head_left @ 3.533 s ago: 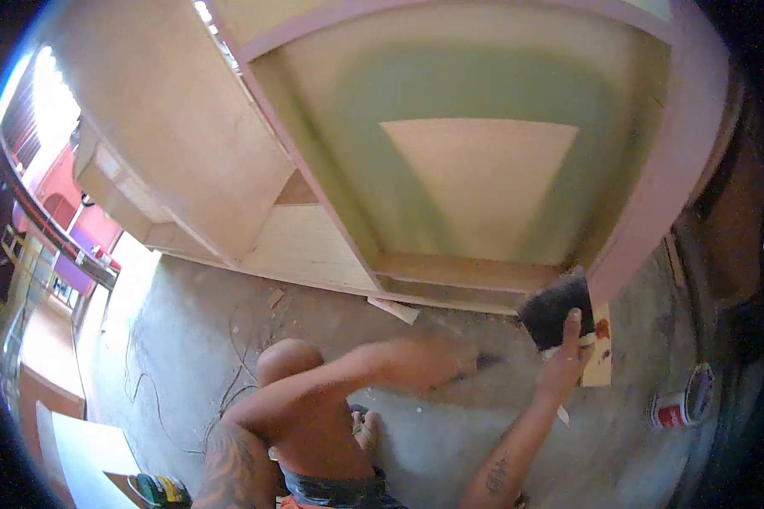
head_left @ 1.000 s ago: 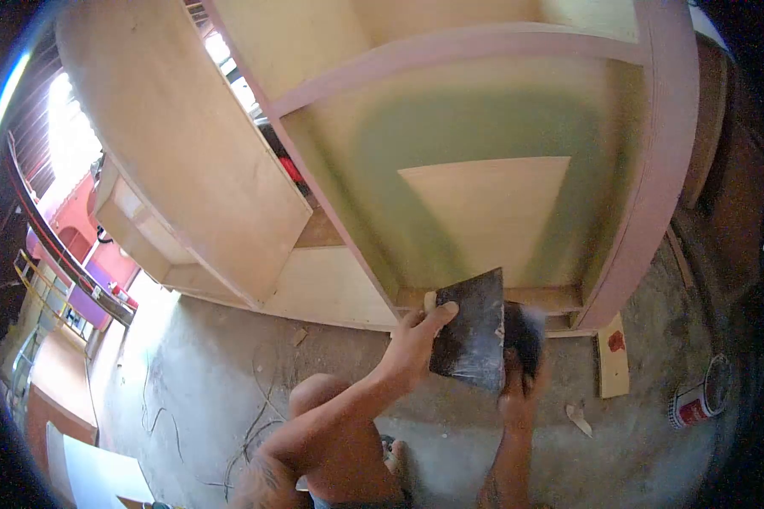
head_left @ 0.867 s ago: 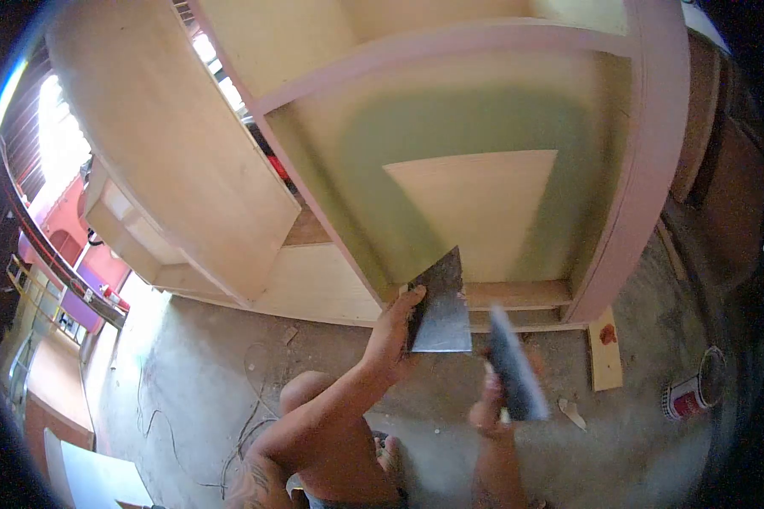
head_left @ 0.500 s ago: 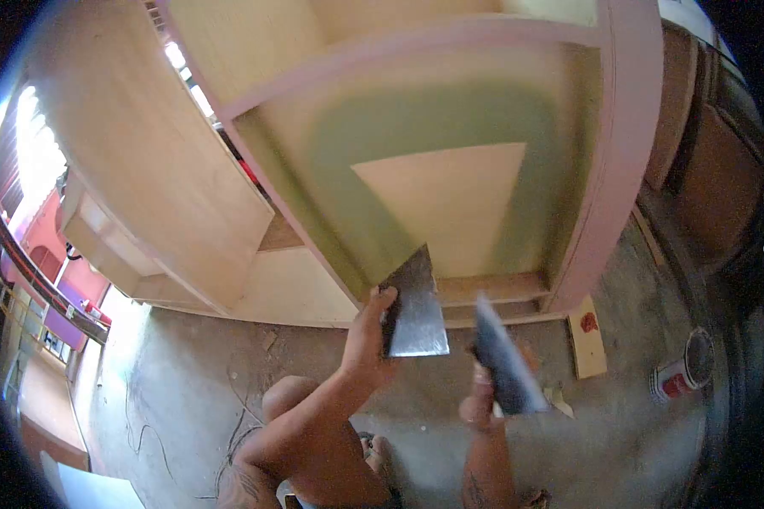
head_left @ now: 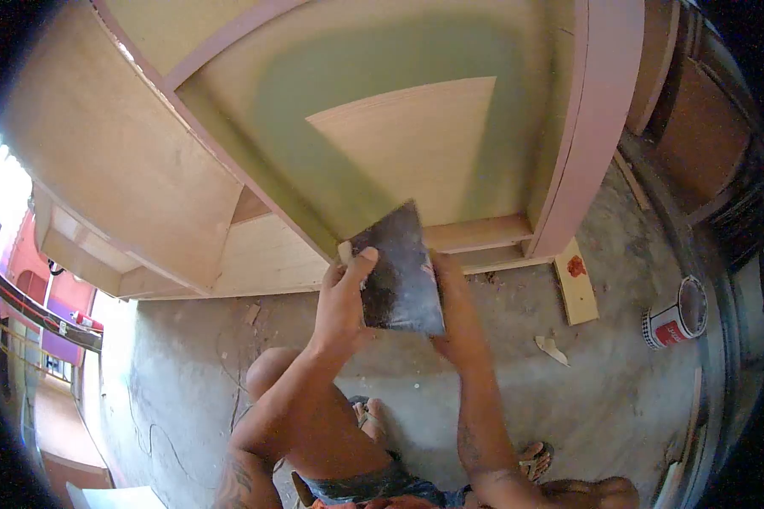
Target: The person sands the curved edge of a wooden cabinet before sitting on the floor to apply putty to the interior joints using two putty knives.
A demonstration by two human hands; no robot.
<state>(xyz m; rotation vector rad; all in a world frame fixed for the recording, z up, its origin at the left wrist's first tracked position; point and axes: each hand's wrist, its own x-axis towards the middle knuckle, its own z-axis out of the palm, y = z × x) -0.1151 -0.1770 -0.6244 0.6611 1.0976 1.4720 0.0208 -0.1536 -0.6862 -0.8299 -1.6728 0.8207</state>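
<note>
My left hand [head_left: 342, 297] grips a wide, dark metal putty knife [head_left: 401, 276], thumb laid on its face and a pale bit of handle showing by the fingers. Close against the blade's right edge is my right hand [head_left: 457, 310], closed, its fingers partly behind the metal. The second putty knife it held a moment earlier is mostly hidden behind the first. Beyond both hands stands a wooden cabinet frame with pinkish edges [head_left: 598, 127]. Its recessed back panel [head_left: 399, 127] has a greenish, hazy band around a bare wood patch.
A paint can [head_left: 675, 318] stands on the concrete floor [head_left: 518, 407] at the right. Nearer the cabinet lies a board with a red smear [head_left: 576, 284], and a pale scrap [head_left: 553, 349] lies below it. Another plywood cabinet [head_left: 127, 153] rises at the left. Thin cables trail over the floor.
My right hand has moved up and inward, bringing its putty knife behind the one in my left hand. The view has shifted, so the cabinet appears higher and further left.
</note>
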